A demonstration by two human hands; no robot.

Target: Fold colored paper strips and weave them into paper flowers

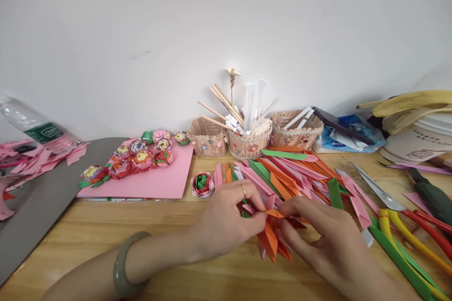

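Both hands meet over an orange folded-paper piece [270, 240], made of several pointed strips that fan out below the fingers. My left hand [233, 211], with a ring and a bangle on the wrist, pinches its upper left part between thumb and forefinger. From the other side my right hand [318, 230] grips the upper right part with thumb and fingertips. The exact fold between the fingertips is partly hidden. Just behind the hands lies a heap of folded paper strips [282, 174] in orange, pink, green and white. A finished paper flower [202, 184] sits left of the heap.
Several paper flowers [141, 160] rest on pink paper [176, 183] at the left. Behind stand three wooden-slat baskets [208, 145], one holding sticks. Scissors [388, 201] and pliers-like yellow handles [395, 235] lie at right. A plastic bottle [38, 127] and pink scraps [49, 164] are far left.
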